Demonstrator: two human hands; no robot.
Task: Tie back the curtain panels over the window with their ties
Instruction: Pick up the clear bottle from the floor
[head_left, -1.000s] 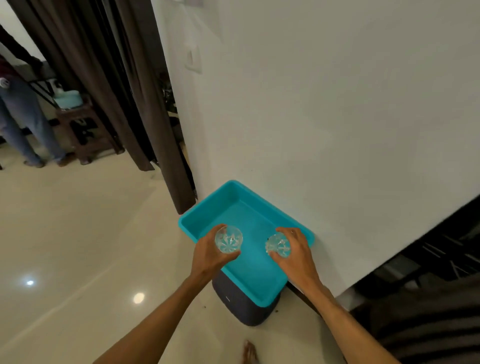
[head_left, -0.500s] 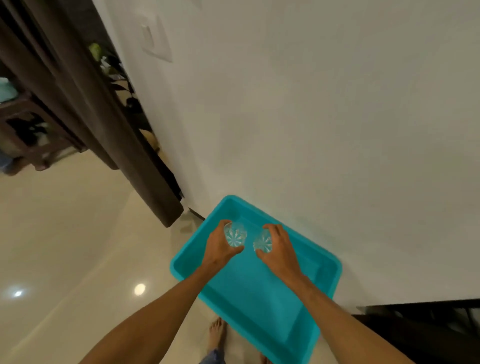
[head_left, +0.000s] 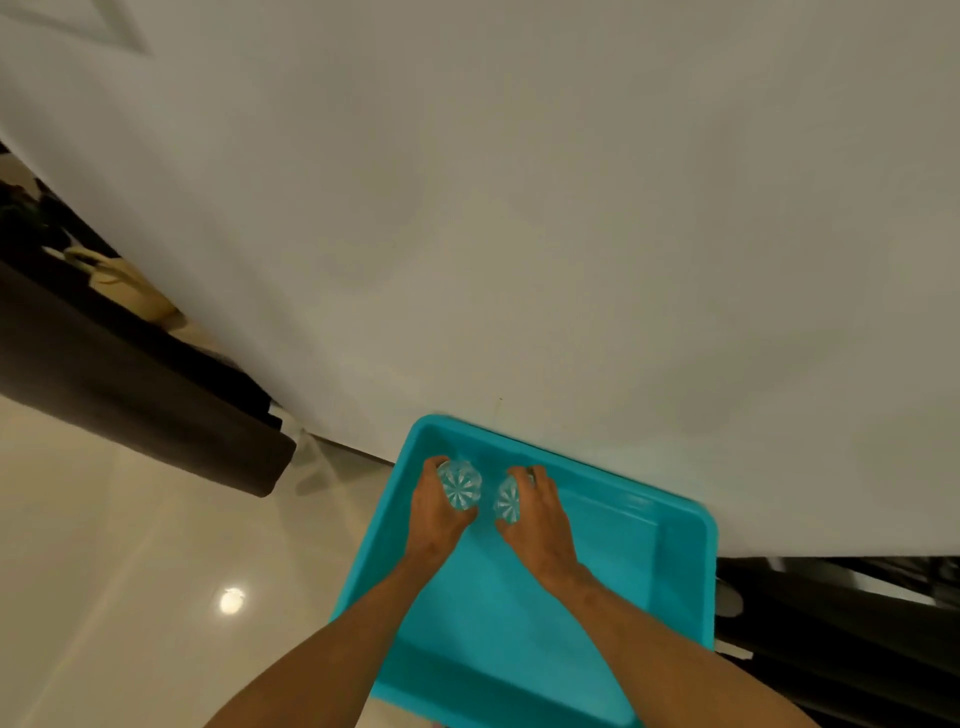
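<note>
Glass fills both grips: the left hand (head_left: 434, 514) curls round the left glass (head_left: 460, 488), the right hand (head_left: 540, 525) round the right glass (head_left: 508, 501), both low inside the turquoise tray (head_left: 519, 623); the brown curtain (head_left: 130, 395) hangs at nine o'clock, well apart, its tie unseen; the glasses sit just beside each other, so a hasty release could knock them together and chip one.

The dark curtain (head_left: 130, 395) runs off the left edge, blurred.
</note>
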